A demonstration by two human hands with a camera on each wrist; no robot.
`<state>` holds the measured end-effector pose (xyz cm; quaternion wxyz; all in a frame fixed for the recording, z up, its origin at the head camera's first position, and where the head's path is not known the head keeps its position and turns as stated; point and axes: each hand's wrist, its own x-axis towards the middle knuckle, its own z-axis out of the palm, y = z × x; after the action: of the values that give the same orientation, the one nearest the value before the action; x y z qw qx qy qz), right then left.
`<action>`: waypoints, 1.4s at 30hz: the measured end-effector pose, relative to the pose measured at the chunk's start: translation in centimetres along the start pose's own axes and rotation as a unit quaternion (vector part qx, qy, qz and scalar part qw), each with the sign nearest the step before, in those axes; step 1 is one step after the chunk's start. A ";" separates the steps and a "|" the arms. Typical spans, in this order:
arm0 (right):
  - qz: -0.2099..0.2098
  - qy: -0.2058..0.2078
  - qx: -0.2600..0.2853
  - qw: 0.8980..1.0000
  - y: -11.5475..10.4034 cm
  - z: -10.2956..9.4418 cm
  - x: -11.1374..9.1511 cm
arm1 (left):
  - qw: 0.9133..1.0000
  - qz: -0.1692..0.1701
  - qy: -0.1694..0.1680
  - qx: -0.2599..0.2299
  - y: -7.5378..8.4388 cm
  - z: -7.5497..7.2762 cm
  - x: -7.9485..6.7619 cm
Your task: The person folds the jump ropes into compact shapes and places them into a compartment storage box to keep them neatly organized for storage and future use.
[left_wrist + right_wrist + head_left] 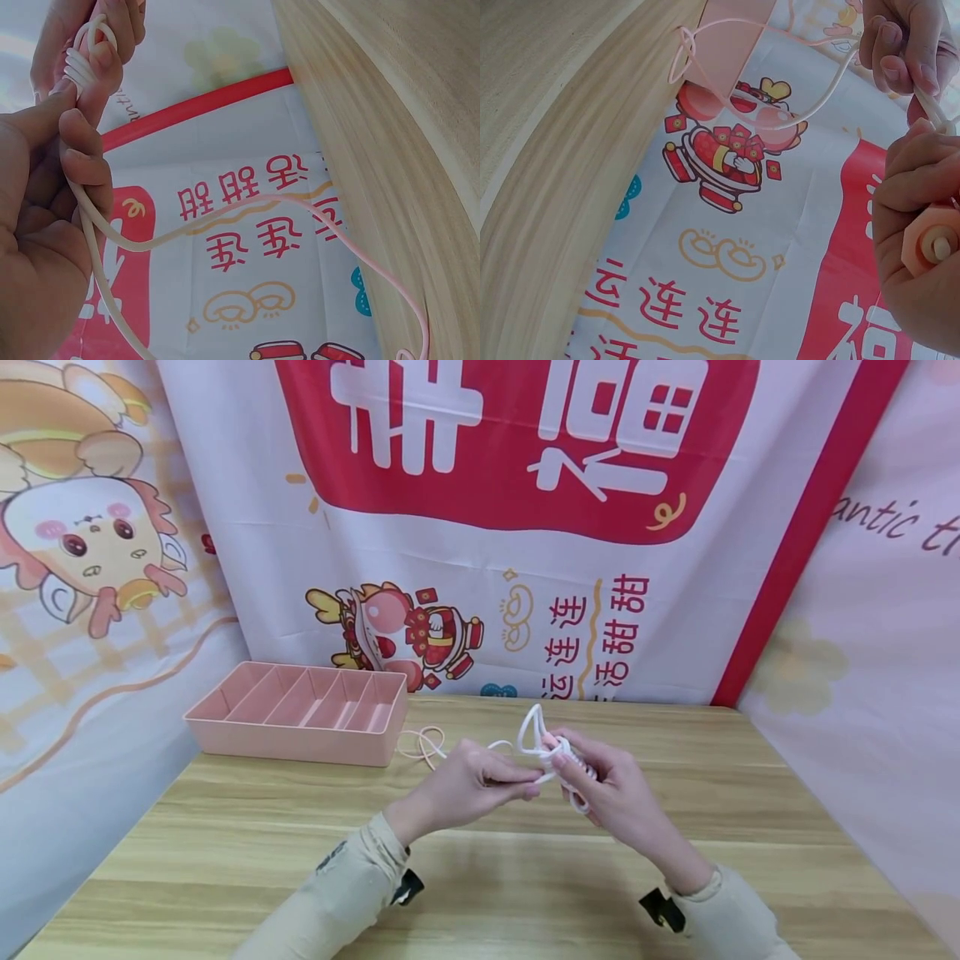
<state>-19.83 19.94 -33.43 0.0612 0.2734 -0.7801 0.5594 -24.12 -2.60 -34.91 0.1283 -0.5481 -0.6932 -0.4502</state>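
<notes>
- Head view: your right hand (618, 785) is clamped round a wound bundle of white cord (581, 768), thumb laid across it, a loop standing up just above the fingers.
- Here's your left hand (480, 777) right alongside, thumb and fingers together, pinching the strand just left of that bundle, both hands up over the counter (480, 893).
- Behind your left hand the cord trails off to a slack pinkish loop on the counter, just beside the pink divided box (292, 752).
- Left wrist view: your left fingers curl in on the cord, and two strands drop out below them; one sweeps across and turns pink.
- Up at the top, the white coils sit against your right fingers, just beyond the left thumb.
- Right wrist view: your right fingers are wrapped tight, an octagonal pink end piece (930, 244) showing out of their curl.
- Just above, your left fingers nip the cord, which arcs away towards the slack loop by the box.
</notes>
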 end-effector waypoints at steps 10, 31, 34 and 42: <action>-0.021 -0.001 -0.003 1.000 0.7 -0.3 0.1 | 0.999 -0.039 -0.032 0.015 -0.4 -0.6 -0.4; -0.099 -0.112 -0.094 0.984 0.7 -0.5 -0.4 | 0.981 -0.147 -0.102 0.077 -2.3 -2.6 -1.4; -0.126 -0.141 -0.125 0.974 0.8 -0.1 -0.3 | 0.973 -0.156 -0.118 0.120 -2.4 -2.5 -1.5; -0.135 -0.168 -0.192 0.958 0.9 0.6 -0.4 | 0.969 -0.120 -0.123 0.179 -1.6 -2.0 -1.1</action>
<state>-19.80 19.78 -34.59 0.0556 0.4493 -0.8275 0.3320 -25.81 -4.84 -35.27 0.0828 -0.4800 -0.8339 -0.2596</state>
